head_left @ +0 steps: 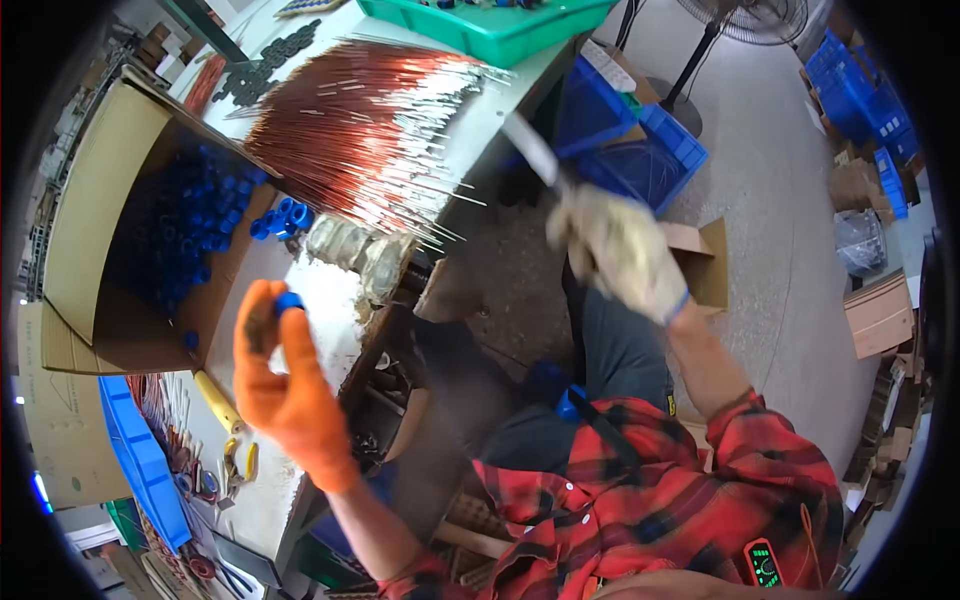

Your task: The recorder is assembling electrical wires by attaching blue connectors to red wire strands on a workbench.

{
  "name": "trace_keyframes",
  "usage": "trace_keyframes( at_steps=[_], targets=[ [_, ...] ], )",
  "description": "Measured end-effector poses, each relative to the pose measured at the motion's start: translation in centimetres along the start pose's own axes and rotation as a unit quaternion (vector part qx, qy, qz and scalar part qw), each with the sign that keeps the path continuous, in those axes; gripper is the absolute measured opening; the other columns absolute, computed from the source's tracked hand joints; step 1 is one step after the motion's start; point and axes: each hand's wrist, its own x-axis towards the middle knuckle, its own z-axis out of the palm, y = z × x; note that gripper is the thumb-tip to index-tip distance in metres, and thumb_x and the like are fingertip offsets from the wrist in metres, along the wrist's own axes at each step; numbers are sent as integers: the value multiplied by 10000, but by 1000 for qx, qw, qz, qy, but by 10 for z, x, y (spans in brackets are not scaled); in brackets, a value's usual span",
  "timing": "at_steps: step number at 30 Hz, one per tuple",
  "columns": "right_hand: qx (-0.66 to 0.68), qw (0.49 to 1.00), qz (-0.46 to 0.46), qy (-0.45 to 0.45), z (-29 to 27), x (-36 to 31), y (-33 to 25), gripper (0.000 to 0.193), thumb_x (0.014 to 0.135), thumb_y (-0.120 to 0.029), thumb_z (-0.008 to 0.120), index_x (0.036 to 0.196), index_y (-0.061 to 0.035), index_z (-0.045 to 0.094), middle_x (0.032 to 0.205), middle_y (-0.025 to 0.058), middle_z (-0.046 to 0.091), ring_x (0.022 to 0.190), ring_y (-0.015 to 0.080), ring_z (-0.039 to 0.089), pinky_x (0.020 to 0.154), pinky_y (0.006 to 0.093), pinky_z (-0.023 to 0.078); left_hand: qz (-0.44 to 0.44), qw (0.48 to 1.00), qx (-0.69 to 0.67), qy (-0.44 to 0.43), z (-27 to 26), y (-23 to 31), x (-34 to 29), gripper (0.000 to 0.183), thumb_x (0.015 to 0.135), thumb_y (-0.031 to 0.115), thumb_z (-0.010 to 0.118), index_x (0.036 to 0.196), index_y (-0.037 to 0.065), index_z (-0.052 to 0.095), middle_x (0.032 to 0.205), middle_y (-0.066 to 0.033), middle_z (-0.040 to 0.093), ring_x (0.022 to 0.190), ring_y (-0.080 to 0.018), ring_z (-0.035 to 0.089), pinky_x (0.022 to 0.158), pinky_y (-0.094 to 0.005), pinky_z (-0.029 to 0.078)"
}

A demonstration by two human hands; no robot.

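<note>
My left hand, in an orange glove, is raised over the workbench. Its thumb and finger pinch a small blue plastic cap. On the other side, my right hand, in a whitish work glove, is closed round a long pale tool, smeared by motion, so I cannot make out its kind. Just beyond the left hand, a block wrapped in clear material stands at the bench edge. A few blue plastic fittings lie beside it. Farther back spreads a big bundle of reddish rods with silvery ends.
An open cardboard box holds many blue fittings on the left. A green tray sits at the far bench end. Pliers, a yellow-handled tool and a blue tray lie near left. Blue crates and a fan stand on the floor.
</note>
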Motion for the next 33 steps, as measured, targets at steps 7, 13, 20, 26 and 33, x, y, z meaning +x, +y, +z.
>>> trace_keyframes(
  at_steps=[7, 13, 20, 26, 33],
  targets=[
    [-108, 953, 176, -222, 17, -73, 33, 330, 1122, -357, 695, 1112, -58, 834, 784, 99, 754, 685, 159, 690, 701, 361, 562, 84, 996, -22, 36, 60, 22, -39, 463, 976, -32, 841, 1419, -70, 714, 1294, -204, 804, 1188, -262, 756, 1116, -388, 557],
    [-4, 962, 128, -241, 10, -75, 37, 356, 1130, -364, 673, 1140, -50, 841, 787, 97, 774, 693, 159, 697, 718, 354, 569, 88, 996, 25, -5, 73, 27, -51, 494, 965, -48, 852, 1437, -56, 708, 1308, -201, 801, 1211, -256, 751, 1128, -383, 550],
    [-2, 972, 103, -211, 25, -80, 63, 446, 1159, -384, 594, 933, -36, 758, 681, 31, 648, 563, 89, 568, 564, 294, 460, 74, 997, 9, 6, 78, 25, -49, 478, 950, -50, 868, 1408, -50, 732, 1309, -195, 805, 1227, -244, 748, 1136, -379, 547],
    [28, 938, 226, -262, 15, -71, 41, 402, 1151, -384, 644, 1161, -34, 844, 751, 17, 707, 624, 86, 615, 605, 288, 514, 71, 996, 8, -50, 71, 21, -45, 516, 939, -63, 858, 1435, -54, 715, 1327, -203, 800, 1246, -260, 744, 1163, -396, 530],
    [25, 930, 126, -343, 15, -77, 33, 323, 1150, -309, 649, 1159, -48, 839, 736, 49, 727, 628, 108, 641, 633, 319, 541, 148, 963, -222, -38, 81, -16, -52, 818, 1156, 609, 500, 1595, -81, 545, 1536, -271, 661, 1419, -353, 643, 1260, -500, 449]
  ],
)
